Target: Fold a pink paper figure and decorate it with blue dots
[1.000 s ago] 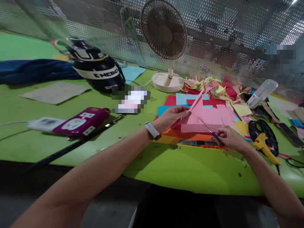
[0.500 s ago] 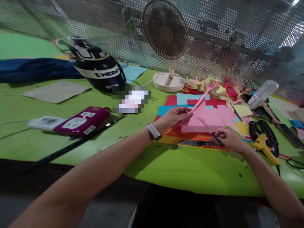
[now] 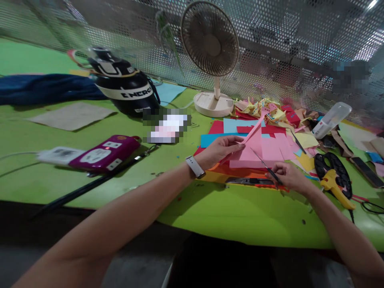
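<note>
Left hand (image 3: 221,151) is pinching pink paper (image 3: 255,140), prolly steadying it, right hand (image 3: 287,177) gripping a pointy tool (image 3: 272,173) at 4 o'clock.

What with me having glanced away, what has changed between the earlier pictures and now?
The left hand has edged slightly to the right, and the raised pink paper it holds has shifted the same way. Nothing was visibly picked up or let go. The right hand keeps its hold on the thin-bladed tool; the fan and yellow glue gun stayed put.
</note>
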Demonstrator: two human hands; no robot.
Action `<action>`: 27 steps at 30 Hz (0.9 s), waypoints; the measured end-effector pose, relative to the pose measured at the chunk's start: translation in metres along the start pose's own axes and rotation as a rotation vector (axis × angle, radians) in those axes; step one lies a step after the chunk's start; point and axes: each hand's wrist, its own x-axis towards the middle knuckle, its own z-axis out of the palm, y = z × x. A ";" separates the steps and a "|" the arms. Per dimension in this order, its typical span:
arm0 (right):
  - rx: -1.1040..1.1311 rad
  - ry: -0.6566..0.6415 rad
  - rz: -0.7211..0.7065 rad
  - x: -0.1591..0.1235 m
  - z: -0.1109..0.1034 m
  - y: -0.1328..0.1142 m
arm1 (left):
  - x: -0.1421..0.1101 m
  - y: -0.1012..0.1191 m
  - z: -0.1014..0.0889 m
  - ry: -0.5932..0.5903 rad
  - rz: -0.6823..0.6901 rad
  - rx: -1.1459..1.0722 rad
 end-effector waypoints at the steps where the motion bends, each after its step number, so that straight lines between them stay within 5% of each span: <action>1: 0.004 0.000 -0.006 0.000 0.000 0.000 | 0.000 0.000 0.000 -0.002 -0.003 -0.002; 27: -0.027 0.038 -0.036 0.002 0.003 0.004 | -0.001 -0.002 0.003 -0.007 0.027 0.046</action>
